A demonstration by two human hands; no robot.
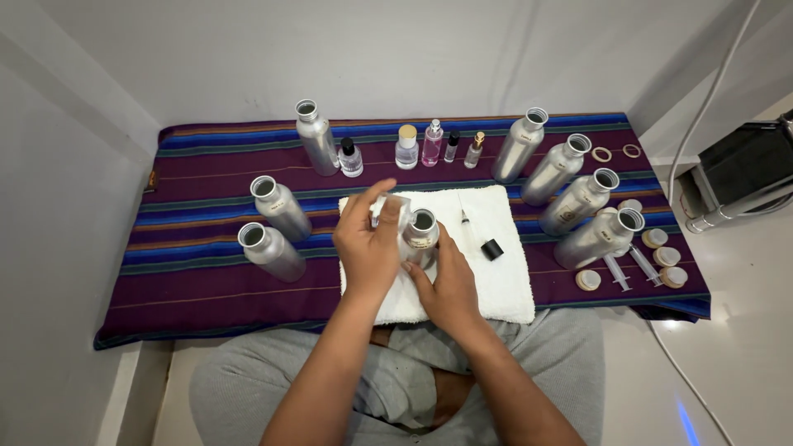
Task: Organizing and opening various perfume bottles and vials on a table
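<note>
I am sitting in a small home workspace for decanting perfume: a striped cloth (206, 281) is covering a low table against plain white walls, with open aluminium bottles (281, 208), small glass perfume bottles (432, 143) and syringes (617, 272) standing around.

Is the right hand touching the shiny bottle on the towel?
Touching. The head view shows the right hand wrapped against the bottle, with no gap.

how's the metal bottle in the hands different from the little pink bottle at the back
The metal bottle is opaque silver and uncapped, its mouth open; the pink bottle is clear glass with pink liquid and a spray top on. The metal bottle is wider and stands on the white towel, gripped by the right hand; the pink bottle stands untouched on the striped cloth. Both are upright.
</note>
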